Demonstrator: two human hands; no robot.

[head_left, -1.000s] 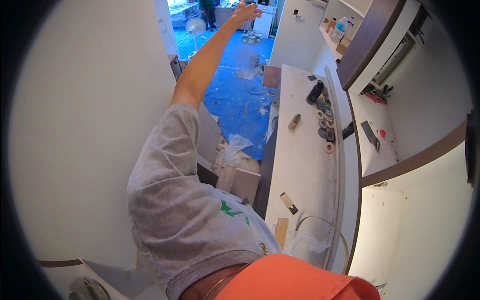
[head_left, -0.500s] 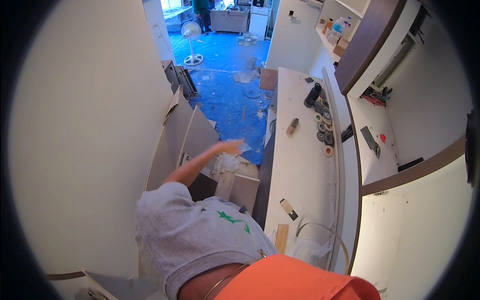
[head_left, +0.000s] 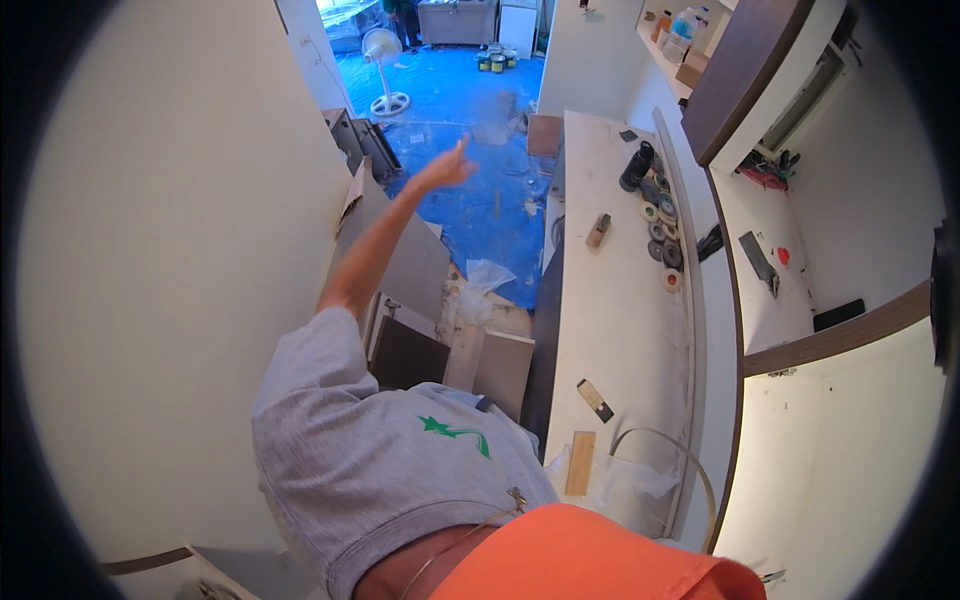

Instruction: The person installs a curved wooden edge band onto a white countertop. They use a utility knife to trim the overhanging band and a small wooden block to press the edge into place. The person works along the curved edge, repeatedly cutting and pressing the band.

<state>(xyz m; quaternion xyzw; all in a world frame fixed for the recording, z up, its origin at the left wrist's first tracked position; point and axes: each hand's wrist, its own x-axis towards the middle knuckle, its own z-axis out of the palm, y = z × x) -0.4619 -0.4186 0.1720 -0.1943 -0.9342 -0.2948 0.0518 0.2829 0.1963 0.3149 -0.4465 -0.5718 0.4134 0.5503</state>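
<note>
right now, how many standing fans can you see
1: the fan, on the blue sheet beyond the left hand. More could be hidden from view.

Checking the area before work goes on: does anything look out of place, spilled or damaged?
Yes. Crumpled plastic lies loose at the near end of the blue sheet, as if discarded, and pale scraps litter the sheet. By the left wall, a panel looks ragged along its upper edge, perhaps damaged.

My grey short-sleeved T-shirt (head_left: 380, 450), green star-and-swoosh print (head_left: 440, 428) on front; thin gold-toned necklace (head_left: 516, 499) at collar (head_left: 400, 530); bright orange cloth (head_left: 590, 550) alongside.
</note>
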